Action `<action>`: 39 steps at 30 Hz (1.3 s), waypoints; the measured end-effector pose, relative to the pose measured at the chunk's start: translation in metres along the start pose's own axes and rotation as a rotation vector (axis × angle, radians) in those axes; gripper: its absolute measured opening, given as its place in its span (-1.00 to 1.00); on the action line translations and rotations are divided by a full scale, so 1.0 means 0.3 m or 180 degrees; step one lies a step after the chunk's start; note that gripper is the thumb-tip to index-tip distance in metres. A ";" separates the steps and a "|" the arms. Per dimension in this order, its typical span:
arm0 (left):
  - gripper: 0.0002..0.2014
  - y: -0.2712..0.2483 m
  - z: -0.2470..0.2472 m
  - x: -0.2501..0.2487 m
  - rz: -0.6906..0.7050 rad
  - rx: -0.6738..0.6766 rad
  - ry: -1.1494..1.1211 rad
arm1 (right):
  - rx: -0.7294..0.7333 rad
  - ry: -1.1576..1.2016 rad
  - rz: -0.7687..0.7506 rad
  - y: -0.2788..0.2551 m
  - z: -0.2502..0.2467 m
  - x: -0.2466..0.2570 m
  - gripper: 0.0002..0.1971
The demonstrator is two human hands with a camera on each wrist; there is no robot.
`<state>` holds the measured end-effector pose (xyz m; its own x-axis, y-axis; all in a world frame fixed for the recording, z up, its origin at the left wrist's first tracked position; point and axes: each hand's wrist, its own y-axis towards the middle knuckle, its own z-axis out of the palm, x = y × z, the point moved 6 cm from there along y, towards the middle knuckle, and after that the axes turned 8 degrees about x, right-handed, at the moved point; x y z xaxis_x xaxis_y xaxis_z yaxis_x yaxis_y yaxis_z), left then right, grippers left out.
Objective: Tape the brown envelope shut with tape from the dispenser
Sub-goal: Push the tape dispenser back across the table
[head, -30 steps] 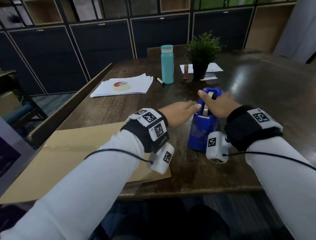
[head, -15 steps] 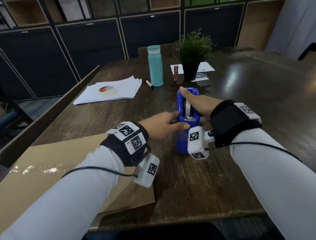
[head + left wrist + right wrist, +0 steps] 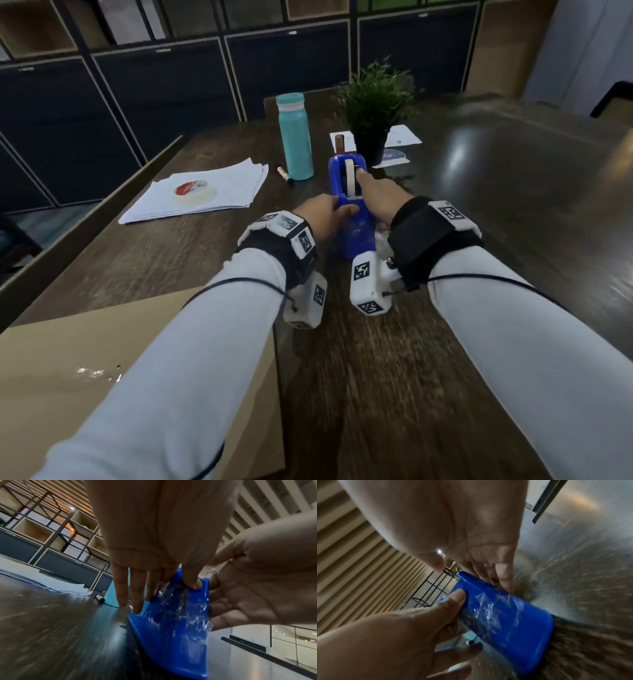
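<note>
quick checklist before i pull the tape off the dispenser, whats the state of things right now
1. Dispenser standing on the table: ok.
2. Left hand pinching the tape end at the cutter: ok.
3. Right hand steadying the dispenser, fingertip on the tape roll: ok.
4. Tape end free and unstuck: cannot tell, crumpled clear film clings to the front.
5. Brown envelope flat and within reach, near left: ok.
6. Envelope flap closed and ready: cannot tell, arm covers it.

Both arms reach forward in white sleeves. The left hand (image 3: 325, 219) curls its fingers (image 3: 135, 595) and thumb in a grip; the right hand (image 3: 380, 200) stretches its fingers (image 3: 501, 577) forward.
</note>
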<state>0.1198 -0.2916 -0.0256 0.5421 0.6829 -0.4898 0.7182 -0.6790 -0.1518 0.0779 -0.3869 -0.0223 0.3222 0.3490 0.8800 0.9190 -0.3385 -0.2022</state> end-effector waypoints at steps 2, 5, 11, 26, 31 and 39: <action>-0.61 0.050 0.001 0.006 -0.0044 -0.0095 0.0095 | -0.0111 0.0091 0.0010 0.033 -0.023 -0.014 -0.44; -0.57 0.117 -0.006 0.021 -0.0147 -0.0195 0.0196 | -0.0067 0.0173 -0.0086 0.078 -0.030 -0.020 -0.52; -0.54 0.243 -0.045 0.038 -0.0192 -0.0249 0.0324 | -0.0201 -0.0487 0.0135 0.153 -0.063 -0.003 -0.63; -0.48 0.456 -0.104 0.092 -0.0291 -0.0357 0.0596 | -0.0395 -0.1960 -0.0233 0.365 -0.074 0.064 -0.61; -0.48 0.472 -0.103 0.092 -0.0331 -0.0343 0.0697 | -0.0486 -0.1911 -0.0241 0.414 -0.070 0.049 -0.61; -0.44 0.394 -0.119 0.069 -0.0477 -0.0299 0.0741 | -0.0317 -0.1669 -0.0011 0.353 -0.075 0.065 -0.60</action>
<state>0.2315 -0.3483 -0.0231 0.5046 0.8244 -0.2562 0.8292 -0.5455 -0.1221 0.1764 -0.4357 -0.0170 0.4131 0.7315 0.5425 0.9024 -0.4091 -0.1355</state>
